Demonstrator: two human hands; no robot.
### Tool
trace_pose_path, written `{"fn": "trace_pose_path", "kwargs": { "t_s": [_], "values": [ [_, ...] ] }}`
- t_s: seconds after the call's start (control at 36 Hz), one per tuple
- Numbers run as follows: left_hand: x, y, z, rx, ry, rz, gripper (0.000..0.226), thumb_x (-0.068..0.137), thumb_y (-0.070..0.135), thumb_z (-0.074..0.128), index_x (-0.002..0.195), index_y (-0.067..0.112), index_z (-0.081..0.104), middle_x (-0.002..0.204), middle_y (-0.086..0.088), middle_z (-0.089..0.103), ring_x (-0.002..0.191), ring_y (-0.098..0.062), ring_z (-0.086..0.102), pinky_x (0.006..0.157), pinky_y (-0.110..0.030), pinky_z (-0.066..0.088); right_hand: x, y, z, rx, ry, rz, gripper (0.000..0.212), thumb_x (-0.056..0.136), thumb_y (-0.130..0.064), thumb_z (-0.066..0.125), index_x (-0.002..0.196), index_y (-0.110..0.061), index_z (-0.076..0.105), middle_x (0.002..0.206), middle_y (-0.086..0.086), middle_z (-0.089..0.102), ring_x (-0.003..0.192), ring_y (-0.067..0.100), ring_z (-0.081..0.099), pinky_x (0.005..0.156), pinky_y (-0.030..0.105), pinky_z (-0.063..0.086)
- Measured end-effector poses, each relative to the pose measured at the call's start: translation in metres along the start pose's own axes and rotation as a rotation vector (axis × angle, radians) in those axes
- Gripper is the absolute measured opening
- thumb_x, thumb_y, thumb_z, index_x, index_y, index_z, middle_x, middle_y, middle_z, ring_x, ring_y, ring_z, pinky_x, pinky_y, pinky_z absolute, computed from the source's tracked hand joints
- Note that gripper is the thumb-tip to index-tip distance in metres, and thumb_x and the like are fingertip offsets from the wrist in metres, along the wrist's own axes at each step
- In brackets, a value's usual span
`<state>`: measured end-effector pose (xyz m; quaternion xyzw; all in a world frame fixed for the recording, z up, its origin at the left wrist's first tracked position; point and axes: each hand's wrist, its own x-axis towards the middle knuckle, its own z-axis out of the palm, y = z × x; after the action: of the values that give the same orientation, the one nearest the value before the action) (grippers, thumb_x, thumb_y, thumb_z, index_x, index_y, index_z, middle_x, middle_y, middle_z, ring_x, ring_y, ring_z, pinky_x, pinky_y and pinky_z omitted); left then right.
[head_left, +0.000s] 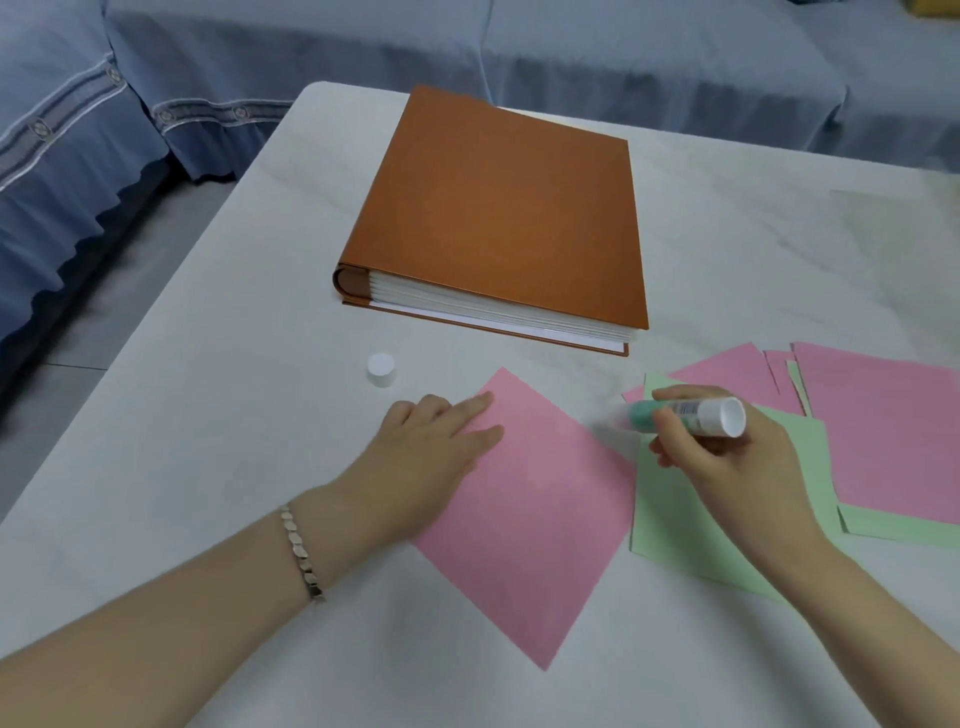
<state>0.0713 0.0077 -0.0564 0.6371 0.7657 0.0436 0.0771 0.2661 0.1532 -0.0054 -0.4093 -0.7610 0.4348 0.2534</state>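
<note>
A pink square sheet (535, 504) lies turned like a diamond on the white table (208, 415). My left hand (431, 457) presses flat on its left corner with straight fingers. My right hand (727, 462) grips a glue stick (696, 415), white-bodied with a green end, its green tip pointing left at the sheet's right edge. The stick's white cap (382, 369) stands alone on the table, left of the sheet. Under my right hand lies a green sheet (675, 525).
A closed brown album (504, 213) with thick white pages lies behind the sheets. More pink sheets (893, 431) and green ones are stacked at the right. A sofa in a blue cover (208, 62) runs along the table's far and left sides.
</note>
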Motion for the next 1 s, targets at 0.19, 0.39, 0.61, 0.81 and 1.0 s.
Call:
{"fn": "trace_pose_path", "kwargs": {
  "t_s": [0.19,0.39,0.61,0.81,1.0],
  "values": [
    [0.005,0.034,-0.01,0.04,-0.177,-0.178,0.059,0.096,0.055,0.01,0.148,0.029,0.019,0.152,0.003,0.016,0.135,-0.018,0.018,0.104,-0.032,0.014,-0.013,0.003,-0.009,0.013,-0.021,0.02,0.011,0.075,-0.026,0.072,0.072,-0.035,0.067,0.07,-0.011,0.069,0.065,0.019,0.064,0.062,0.019,0.048],
    [0.023,0.029,-0.016,-0.092,-0.223,-0.253,0.079,0.089,0.066,0.026,0.147,0.012,0.02,0.158,-0.001,0.009,0.144,-0.014,0.004,0.116,-0.038,0.003,-0.015,0.008,-0.012,-0.001,-0.004,0.037,0.007,0.069,-0.037,0.066,0.075,-0.034,0.067,0.072,-0.007,0.069,0.069,0.026,0.065,0.064,0.025,0.048],
    [0.016,0.026,-0.013,-0.217,-0.156,-0.211,0.088,0.082,0.068,0.045,0.149,0.022,0.012,0.157,0.008,0.004,0.14,-0.01,0.007,0.111,-0.032,0.003,-0.02,0.009,-0.009,0.036,-0.026,0.069,0.009,0.076,-0.026,0.071,0.074,-0.033,0.067,0.069,0.003,0.068,0.069,0.029,0.064,0.064,0.028,0.049],
    [0.001,0.051,-0.003,-0.074,-0.194,-0.283,0.094,0.08,0.08,0.019,0.15,0.02,0.001,0.155,0.003,0.006,0.139,-0.019,0.008,0.11,-0.038,0.008,-0.02,0.005,-0.006,0.042,-0.039,0.067,0.013,0.076,-0.022,0.072,0.074,-0.034,0.068,0.07,0.006,0.068,0.069,0.034,0.063,0.066,0.033,0.049],
    [0.009,0.059,-0.003,-0.131,-0.269,-0.065,0.083,0.088,0.07,0.023,0.151,0.02,0.0,0.157,0.005,0.006,0.143,-0.011,-0.002,0.114,-0.039,-0.006,-0.02,-0.004,-0.015,0.05,-0.005,0.062,0.015,0.08,-0.018,0.065,0.077,-0.033,0.065,0.065,0.005,0.068,0.066,0.022,0.063,0.056,0.012,0.045]
  ]
}}
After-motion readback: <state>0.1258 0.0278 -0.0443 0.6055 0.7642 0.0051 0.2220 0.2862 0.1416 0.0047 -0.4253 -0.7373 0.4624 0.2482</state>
